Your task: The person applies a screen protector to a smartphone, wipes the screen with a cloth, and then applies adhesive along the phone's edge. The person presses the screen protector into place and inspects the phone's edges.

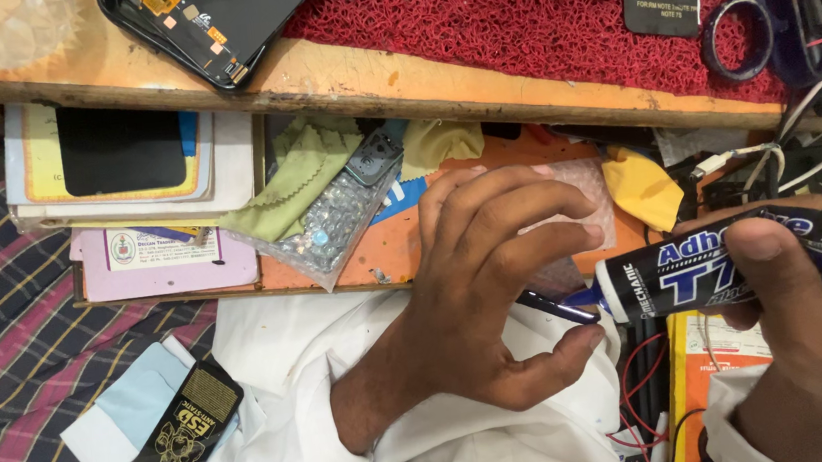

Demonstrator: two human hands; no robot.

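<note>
My left hand [496, 283] curls around a thin dark part [557, 305], probably a phone frame or panel held edge-on; thumb below and fingers arched over it, so the edge faces right toward the nozzle. I cannot tell exactly what the part is, since my palm hides most of it. My right hand [815, 353] grips the black adhesive tube [736, 270], thumb pressed on top for squeezing, its tip touching the part's edge. I work over my lap, on the white cloth [432, 450], so drips miss the bench.

Just beyond my left hand, an open drawer [403, 252] under the wooden bench edge [417, 80] holds green cleaning cloths [295, 172], a bubble-wrap pouch [336, 230] with a small phone part at its top, a yellow cloth [643, 189] and, at the left, a stack of papers and card [126, 188]. Far on the bench, a red mat [510, 10] carries a phone screen assembly [210, 19] and blue-handled scissors [772, 15]. Near left, a black and gold packet [184, 434] lies on the plaid fabric [13, 370].
</note>
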